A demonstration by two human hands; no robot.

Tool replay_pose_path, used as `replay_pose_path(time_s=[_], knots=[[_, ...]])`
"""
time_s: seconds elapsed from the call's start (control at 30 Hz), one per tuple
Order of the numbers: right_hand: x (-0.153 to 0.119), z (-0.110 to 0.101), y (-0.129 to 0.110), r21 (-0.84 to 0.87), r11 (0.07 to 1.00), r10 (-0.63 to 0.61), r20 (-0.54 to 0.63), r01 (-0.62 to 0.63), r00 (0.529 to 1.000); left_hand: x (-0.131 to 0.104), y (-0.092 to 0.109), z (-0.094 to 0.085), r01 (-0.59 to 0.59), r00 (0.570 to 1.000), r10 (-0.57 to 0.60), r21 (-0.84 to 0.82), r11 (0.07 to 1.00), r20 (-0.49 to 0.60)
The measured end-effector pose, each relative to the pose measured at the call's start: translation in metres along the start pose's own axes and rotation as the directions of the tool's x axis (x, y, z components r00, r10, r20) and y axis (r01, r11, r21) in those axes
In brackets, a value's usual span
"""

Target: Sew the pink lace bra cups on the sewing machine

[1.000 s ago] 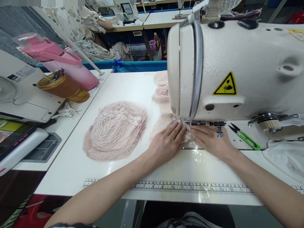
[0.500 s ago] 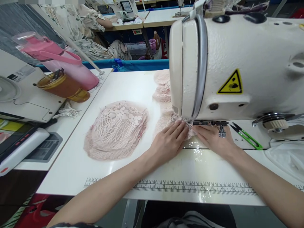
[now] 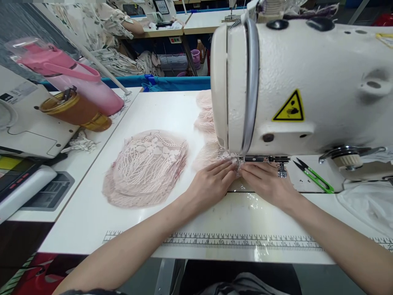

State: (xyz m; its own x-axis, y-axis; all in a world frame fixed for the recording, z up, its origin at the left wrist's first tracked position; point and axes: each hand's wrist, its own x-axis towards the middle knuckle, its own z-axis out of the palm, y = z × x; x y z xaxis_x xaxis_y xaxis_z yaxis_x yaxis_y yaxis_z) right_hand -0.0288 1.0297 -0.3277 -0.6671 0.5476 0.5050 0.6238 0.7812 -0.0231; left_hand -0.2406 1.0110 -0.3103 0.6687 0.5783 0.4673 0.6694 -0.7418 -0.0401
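Note:
My left hand (image 3: 211, 183) lies flat on pale pink lace fabric (image 3: 205, 153) just left of the sewing machine's needle area, fingers stretched out and side by side. From the other side my right hand (image 3: 266, 182) reaches under the machine head, its fingers extended and their tips at the lace's right edge; the presser-foot parts partly cover them. The white sewing machine (image 3: 291, 82) hides the needle point and some of the lace, which trails away behind the head. A stack of pink lace pieces (image 3: 145, 170) rests on the table to the left.
Green-handled thread snips (image 3: 316, 178) lie right of my right hand, near white cloth (image 3: 368, 205). A printed ruler (image 3: 230, 241) runs along the table's front. At left stand a brown cup (image 3: 75, 108) and a pink bottle (image 3: 80, 82). Another person's arm (image 3: 133, 28) shows behind.
My view has shifted slightly, so most things appear a little further left. The lace between my hands shows less at the front, and my fingertips are closer together.

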Motion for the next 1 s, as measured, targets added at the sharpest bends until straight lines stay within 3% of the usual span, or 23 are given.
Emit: replay_pose_path(time_s=[0.3,0.5,0.77,1.0], knots=[[0.001,0.006,0.002,0.120,0.993,-0.002,0.002,0.001,1.000,0.002,0.000,-0.003,0.034,0.999,-0.035,0.032,0.999,0.039],[0.003,0.000,-0.002,0.253,0.967,-0.032,0.026,0.024,0.999,0.003,-0.002,-0.010,0.215,0.977,-0.215,0.035,0.976,-0.001],[-0.001,-0.003,-0.002,0.263,0.964,0.036,0.041,-0.045,0.999,0.002,-0.004,-0.011,-0.017,0.988,0.022,0.036,0.999,-0.151],[0.001,-0.009,-0.005,0.212,0.973,-0.076,-0.088,0.093,0.993,0.002,-0.002,-0.007,-0.095,0.986,0.096,0.012,0.995,-0.136]])
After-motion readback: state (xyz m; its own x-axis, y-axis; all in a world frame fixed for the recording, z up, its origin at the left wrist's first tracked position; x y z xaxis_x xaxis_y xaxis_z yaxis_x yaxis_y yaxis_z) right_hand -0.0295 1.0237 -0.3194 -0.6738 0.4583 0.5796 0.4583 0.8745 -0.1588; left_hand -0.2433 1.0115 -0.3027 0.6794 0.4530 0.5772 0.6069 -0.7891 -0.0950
